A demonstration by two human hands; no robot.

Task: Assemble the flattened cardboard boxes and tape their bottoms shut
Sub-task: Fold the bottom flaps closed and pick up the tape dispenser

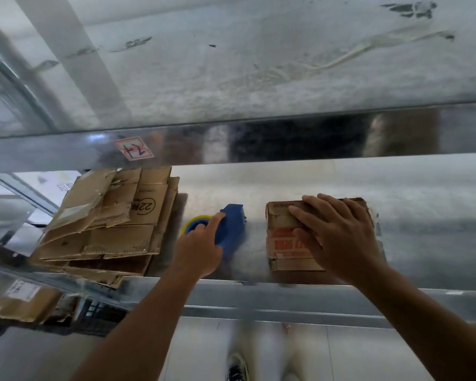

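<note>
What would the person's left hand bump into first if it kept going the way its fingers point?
The blue plastic tape dispenser with its yellow tape roll: the left hand points straight at it, and the index fingertip seems to be touching it.

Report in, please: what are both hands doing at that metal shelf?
Left hand on blue tape dispenser, grip unclear. Right hand flat on small box, fingers spread. Flattened cardboard stack at left, untouched. Nothing in the way.

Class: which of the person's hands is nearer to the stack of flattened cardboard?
Left. The left hand is on the blue tape dispenser just right of the stack; the right hand lies flat on the small box, farther right.
</note>
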